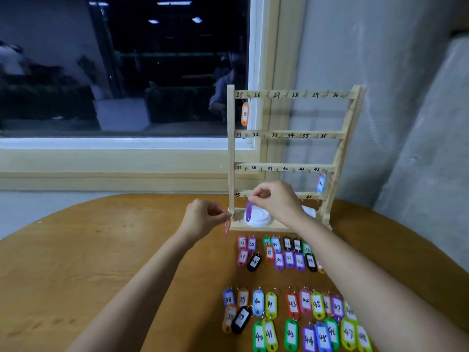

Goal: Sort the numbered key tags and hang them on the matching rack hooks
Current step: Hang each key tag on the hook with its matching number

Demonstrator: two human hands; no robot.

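Purple tag (pixel 249 211) is pinched in our R hand (pixel 275 199) at the bottom row of the wood rack (pixel 231 148), our L hand (pixel 203 217) pinches a pink tag (pixel 227 228) nearby, so we're hanging, and next each ring prob needs its own no. hook.

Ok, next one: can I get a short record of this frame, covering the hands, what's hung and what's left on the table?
left hand: pinches a pink tag beside the rack base
right hand: pinches a purple tag by its top at the bottom rail; cannot tell if it is hooked
hung: orange tag 25 under 25; tag 42 under 42
table: loose tags in rows, numbers facing up
other: white lid on the rack base
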